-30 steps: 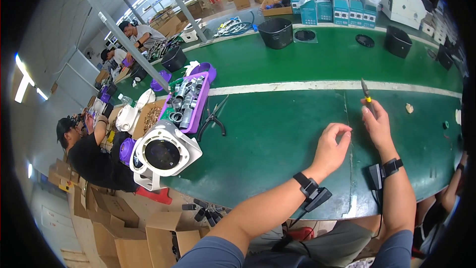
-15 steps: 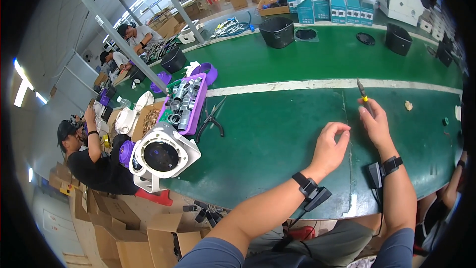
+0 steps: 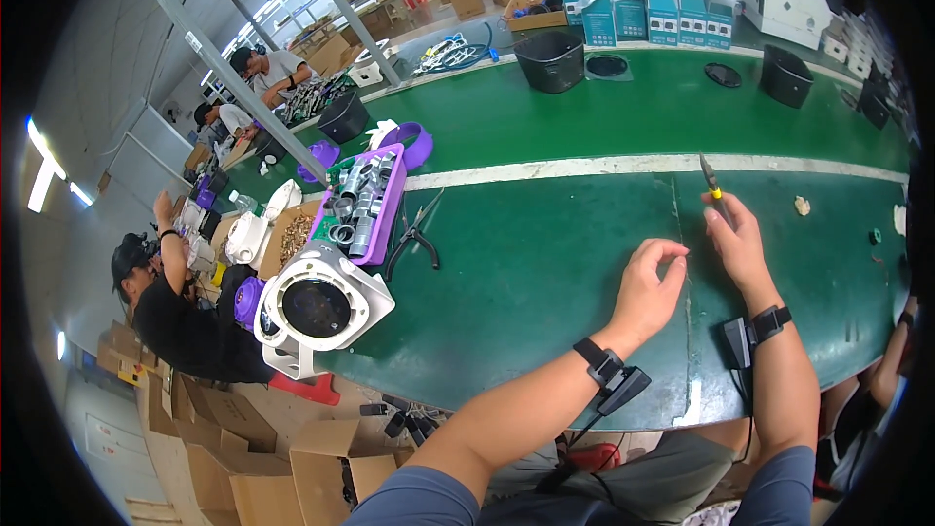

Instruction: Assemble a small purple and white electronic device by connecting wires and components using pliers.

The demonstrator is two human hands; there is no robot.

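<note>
My right hand (image 3: pixel 737 239) is closed around a slim tool (image 3: pixel 711 180) with a pointed grey metal tip and a yellow collar; the tip points up and away from me. Most of its handle is hidden in my fingers, and its exact kind cannot be made out. To its left, my left hand (image 3: pixel 651 284) hovers over the green table (image 3: pixel 526 282) with loosely bent fingers, the thumb apart from the forefinger. Nothing shows in it. Black straps with small dark devices sit on both my wrists.
At left stand a white round-faced device (image 3: pixel 317 308), black-handled pliers (image 3: pixel 417 239) and a purple tray (image 3: pixel 389 205) of metal rings. Beyond the pale strip are black bins (image 3: pixel 549 62) and teal boxes (image 3: pixel 663 19). A co-worker in black (image 3: pixel 190 326) sits at far left; cardboard boxes (image 3: pixel 258 472) lie below.
The co-worker at far left has shifted a raised hand leftward. A small blue mark on the white device's dark face is gone. My own hands and the tool stay in place.
</note>
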